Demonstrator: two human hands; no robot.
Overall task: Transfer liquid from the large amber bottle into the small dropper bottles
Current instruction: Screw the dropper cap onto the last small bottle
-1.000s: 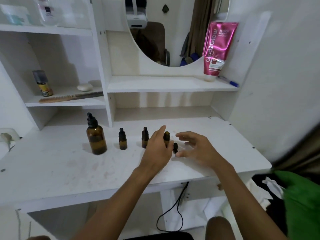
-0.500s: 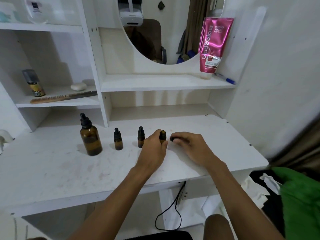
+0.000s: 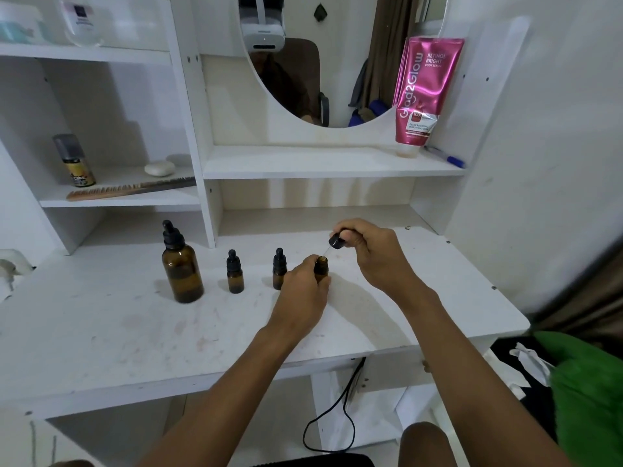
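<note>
The large amber bottle stands capped with a black dropper top on the white desk, to the left. Two small amber dropper bottles stand capped to its right. My left hand grips a third small bottle, which is uncapped and upright on the desk. My right hand holds that bottle's black dropper cap just above and right of the open neck, with the thin glass pipette slanting down toward the mouth.
A pink tube and a blue pen sit on the middle shelf under the mirror. A spray can, a white soap and a comb lie on the left shelf. Green cloth is at the right.
My right hand picked the dropper cap up from the desk and lifted it over the open small bottle. My left hand stayed on that bottle.
</note>
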